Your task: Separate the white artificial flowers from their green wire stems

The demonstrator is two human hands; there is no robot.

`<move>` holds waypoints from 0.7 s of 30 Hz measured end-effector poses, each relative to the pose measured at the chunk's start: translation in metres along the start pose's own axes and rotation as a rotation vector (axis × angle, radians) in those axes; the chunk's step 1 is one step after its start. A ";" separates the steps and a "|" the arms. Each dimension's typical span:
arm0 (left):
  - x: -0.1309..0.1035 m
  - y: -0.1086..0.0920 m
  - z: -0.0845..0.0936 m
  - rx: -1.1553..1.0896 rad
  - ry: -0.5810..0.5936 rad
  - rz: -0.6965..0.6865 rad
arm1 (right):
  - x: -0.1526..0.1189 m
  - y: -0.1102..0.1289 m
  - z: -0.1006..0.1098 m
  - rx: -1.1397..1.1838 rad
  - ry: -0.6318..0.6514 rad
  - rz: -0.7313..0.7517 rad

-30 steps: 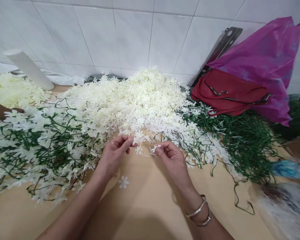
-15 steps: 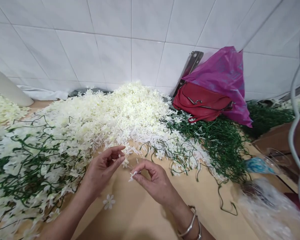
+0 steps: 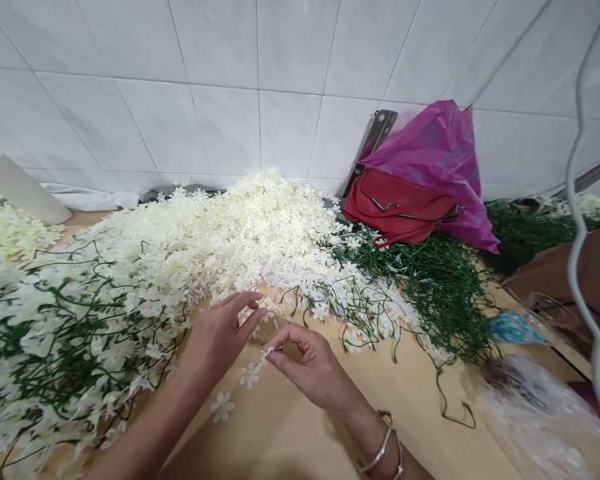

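Observation:
My right hand, with silvery bangles on its wrist, pinches a small white piece between thumb and forefinger. Just left of it, my left hand is raised over the near edge of the flower heap, thumb and forefinger apart at the tips, with nothing visible between them. A white flower lies on the tan tabletop below the hands, and another flower lies a little nearer. Behind the hands is a large heap of white artificial flowers.
Green stems tangle with flowers at the left; more green stems lie at the right. A red bag and purple plastic bag lean against the tiled wall. Clear plastic lies at front right. A grey cable hangs at the right.
My left hand has moved a little to the right and its fingertips have parted. A second loose flower now shows on the tabletop between the hands. The view has shifted slightly.

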State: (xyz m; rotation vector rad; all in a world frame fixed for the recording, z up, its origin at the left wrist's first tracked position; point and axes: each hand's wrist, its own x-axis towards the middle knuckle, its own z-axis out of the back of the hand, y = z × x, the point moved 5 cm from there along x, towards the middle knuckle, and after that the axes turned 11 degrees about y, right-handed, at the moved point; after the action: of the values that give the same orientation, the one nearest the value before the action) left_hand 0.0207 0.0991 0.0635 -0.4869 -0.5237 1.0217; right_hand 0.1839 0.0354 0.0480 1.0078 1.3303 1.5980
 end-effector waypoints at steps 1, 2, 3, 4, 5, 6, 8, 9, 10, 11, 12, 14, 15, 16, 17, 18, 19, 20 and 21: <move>0.007 -0.005 -0.004 0.019 0.015 -0.016 | -0.001 0.002 -0.002 -0.002 0.011 -0.008; 0.014 -0.010 -0.009 0.030 0.035 -0.029 | -0.002 0.005 -0.006 -0.007 0.027 -0.018; 0.021 -0.014 -0.016 0.040 0.055 -0.038 | -0.005 0.008 -0.009 -0.014 0.048 -0.028; 0.028 -0.018 -0.022 0.050 0.073 -0.041 | -0.008 0.011 -0.012 -0.019 0.070 -0.038; 0.035 -0.021 -0.029 0.060 0.090 -0.033 | -0.013 0.013 -0.014 -0.022 0.086 -0.046; 0.041 -0.022 -0.035 0.066 0.108 -0.018 | -0.018 0.015 -0.015 -0.019 0.092 -0.056; 0.048 -0.023 -0.043 0.059 0.136 0.012 | -0.030 0.015 -0.011 -0.011 0.063 -0.092; 0.048 -0.023 -0.043 0.055 0.143 0.021 | -0.036 0.014 -0.006 -0.007 0.034 -0.113; 0.048 -0.022 -0.040 0.046 0.139 0.027 | -0.041 0.013 0.000 -0.007 0.001 -0.127; 0.045 -0.020 -0.035 0.029 0.127 0.035 | -0.045 0.011 0.007 -0.009 -0.029 -0.132; 0.041 -0.017 -0.028 -0.004 0.113 0.049 | -0.047 0.010 0.014 -0.011 -0.056 -0.128; 0.030 -0.006 -0.013 -0.166 0.086 0.107 | -0.047 0.010 0.028 -0.010 -0.108 -0.100; 0.024 0.000 -0.006 -0.297 0.080 0.138 | -0.044 0.011 0.034 -0.002 -0.136 -0.087; 0.018 0.005 -0.002 -0.441 0.077 0.167 | -0.040 0.012 0.039 0.016 -0.165 -0.074; 0.011 0.010 0.001 -0.578 0.073 0.193 | -0.034 0.012 0.043 0.044 -0.192 -0.067; 0.005 0.013 0.002 -0.700 0.058 0.216 | -0.027 0.013 0.045 0.084 -0.216 -0.056; 0.000 0.016 0.002 -0.800 0.036 0.241 | -0.020 0.013 0.046 0.136 -0.233 -0.046; -0.005 0.017 0.001 -0.876 0.011 0.266 | -0.013 0.012 0.045 0.194 -0.246 -0.034; -0.010 0.017 -0.002 -0.935 -0.011 0.291 | -0.007 0.011 0.042 0.258 -0.255 -0.022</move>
State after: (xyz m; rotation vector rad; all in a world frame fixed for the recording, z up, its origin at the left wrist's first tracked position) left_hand 0.0059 0.0977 0.0499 -1.4164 -0.9570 1.0120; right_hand 0.2246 0.0423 0.0637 1.3006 1.3843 1.2529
